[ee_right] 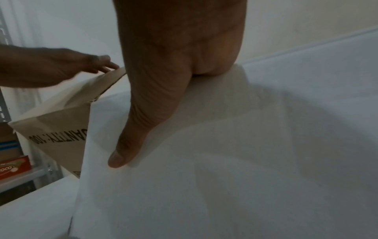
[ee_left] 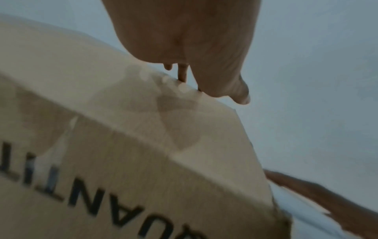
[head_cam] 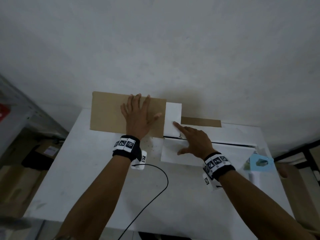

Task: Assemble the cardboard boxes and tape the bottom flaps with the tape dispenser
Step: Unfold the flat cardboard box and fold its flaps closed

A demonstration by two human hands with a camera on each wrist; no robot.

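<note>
The cardboard box (head_cam: 233, 135) stands on the white table with its flaps up. My left hand (head_cam: 138, 115) lies flat, fingers spread, on the brown flap (head_cam: 107, 113) at the left. My right hand (head_cam: 192, 139) presses on the white flaps: the straight index finger touches the far white flap (head_cam: 173, 110) and the thumb rests on the near white flap (head_cam: 173, 155). In the left wrist view the left hand (ee_left: 184, 40) touches the flap's edge above the printed box side (ee_left: 143, 169). The right wrist view shows the thumb (ee_right: 139, 129) flat on the white flap (ee_right: 235, 161). A light blue tape dispenser (head_cam: 260, 162) lies at the right.
The white table (head_cam: 86, 179) meets a white wall at the back. A black cable (head_cam: 155, 193) runs from my left wrist across the table. A metal shelf (head_cam: 26, 110) and cardboard boxes (head_cam: 17, 184) stand on the left. A red carton (ee_right: 14, 166) sits on the shelf.
</note>
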